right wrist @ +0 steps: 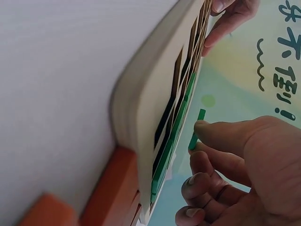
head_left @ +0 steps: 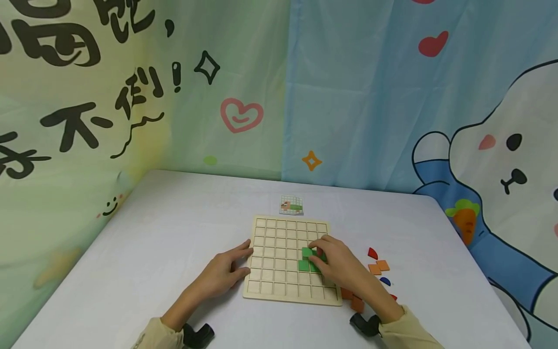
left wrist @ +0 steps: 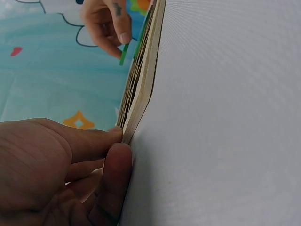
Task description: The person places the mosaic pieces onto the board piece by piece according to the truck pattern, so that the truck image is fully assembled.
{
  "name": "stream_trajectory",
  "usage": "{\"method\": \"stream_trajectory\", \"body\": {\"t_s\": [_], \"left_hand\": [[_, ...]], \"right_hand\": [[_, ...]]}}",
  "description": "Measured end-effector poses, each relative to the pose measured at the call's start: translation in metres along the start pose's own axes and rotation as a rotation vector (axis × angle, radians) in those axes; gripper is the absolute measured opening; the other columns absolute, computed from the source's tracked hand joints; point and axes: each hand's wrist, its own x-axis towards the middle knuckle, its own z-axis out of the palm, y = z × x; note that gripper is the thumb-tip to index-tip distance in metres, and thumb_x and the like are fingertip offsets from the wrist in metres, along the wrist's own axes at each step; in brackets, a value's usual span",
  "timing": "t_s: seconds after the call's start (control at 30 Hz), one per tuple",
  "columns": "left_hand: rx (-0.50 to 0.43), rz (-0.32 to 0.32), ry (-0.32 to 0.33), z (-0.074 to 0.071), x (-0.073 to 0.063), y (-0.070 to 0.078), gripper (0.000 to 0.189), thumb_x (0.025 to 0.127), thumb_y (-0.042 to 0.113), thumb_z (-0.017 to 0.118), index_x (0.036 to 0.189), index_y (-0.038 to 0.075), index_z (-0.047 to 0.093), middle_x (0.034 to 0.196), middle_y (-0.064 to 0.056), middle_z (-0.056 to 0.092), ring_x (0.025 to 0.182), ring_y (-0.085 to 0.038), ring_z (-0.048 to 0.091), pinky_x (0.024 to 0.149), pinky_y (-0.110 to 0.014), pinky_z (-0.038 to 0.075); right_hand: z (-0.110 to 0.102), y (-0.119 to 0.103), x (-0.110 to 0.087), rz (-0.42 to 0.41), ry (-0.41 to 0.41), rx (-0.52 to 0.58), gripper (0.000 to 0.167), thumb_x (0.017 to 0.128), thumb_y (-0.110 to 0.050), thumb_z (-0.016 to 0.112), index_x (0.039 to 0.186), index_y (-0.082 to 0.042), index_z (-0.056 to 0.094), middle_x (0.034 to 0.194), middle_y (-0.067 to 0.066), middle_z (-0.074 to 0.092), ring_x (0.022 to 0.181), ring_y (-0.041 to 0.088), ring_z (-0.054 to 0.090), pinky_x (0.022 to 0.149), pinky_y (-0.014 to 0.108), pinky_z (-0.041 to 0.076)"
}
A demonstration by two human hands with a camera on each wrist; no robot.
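Note:
A square wooden grid board (head_left: 273, 261) lies on the white table. At its left edge rests my left hand (head_left: 220, 274), thumb and fingertips against the side, as the left wrist view also shows with the board edge (left wrist: 149, 77) close up. Over the right half of the grid, my right hand (head_left: 342, 261) pinches a thin green square tile (right wrist: 194, 140) between thumb and finger. In the right wrist view that tile is tilted and apart from the board. Several green tiles (head_left: 303, 265) sit in the grid below, partly hidden by the right hand.
Behind the board lies a small picture card (head_left: 291, 205) with a gridded design. Orange squares (head_left: 382, 265), a red piece (head_left: 372, 253) and a blue piece (head_left: 385, 281) are scattered to the right. Darker orange blocks (head_left: 357, 304) lie by the board's near right corner.

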Motion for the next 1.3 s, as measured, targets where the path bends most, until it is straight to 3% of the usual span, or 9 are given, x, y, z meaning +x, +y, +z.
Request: {"method": "stream_trajectory", "body": {"t_s": [0.73,1.3], "left_hand": [[0.001,0.002,0.004,0.0005,-0.0012,-0.0005,0.057,0.100,0.010,0.071,0.153,0.002,0.054,0.170,-0.012,0.040,0.049,-0.006,0.050,0.051,-0.025,0.046],[0.026,-0.004,0.007,0.0002,-0.0012,0.0007,0.056,0.101,0.012,0.071,0.153,0.002,0.054,0.171,-0.011,0.040,0.051,-0.006,0.047,0.058,-0.025,0.047]], "right_hand": [[0.0063,-0.0053,0.0056,-0.010,-0.037,-0.072,0.025,0.097,-0.020,0.078,0.118,-0.007,0.075,0.086,-0.004,0.057,0.076,0.010,0.048,0.069,0.025,0.044],[0.0081,-0.0045,0.0091,-0.008,-0.045,-0.051,0.022,0.097,-0.020,0.077,0.116,-0.007,0.076,0.087,-0.002,0.059,0.077,0.011,0.049,0.071,0.027,0.045]]}}
